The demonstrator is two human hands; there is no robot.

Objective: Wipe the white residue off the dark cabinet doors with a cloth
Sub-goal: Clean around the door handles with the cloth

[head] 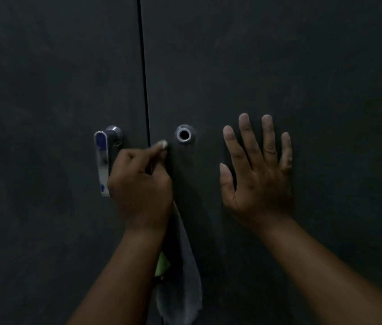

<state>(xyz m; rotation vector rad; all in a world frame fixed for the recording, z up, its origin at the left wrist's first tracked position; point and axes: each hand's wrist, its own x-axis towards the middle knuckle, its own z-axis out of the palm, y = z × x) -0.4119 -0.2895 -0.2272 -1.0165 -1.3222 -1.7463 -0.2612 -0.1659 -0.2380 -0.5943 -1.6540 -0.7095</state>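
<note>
Two dark cabinet doors fill the view, the left door (51, 90) and the right door (279, 66), split by a thin vertical gap. My left hand (140, 184) is curled and grips a grey cloth (183, 277) that hangs down below the wrist; its forefinger points up, with the tip touching the right door's edge just below the lock hole. My right hand (258, 174) lies flat on the right door with fingers spread. Faint pale smears show on both doors.
A chrome lever handle (105, 158) with blue film hangs on the left door, partly behind my left hand. A round chrome-rimmed hole (184, 134) sits on the right door. Something yellow-green (161, 266) shows beside the cloth.
</note>
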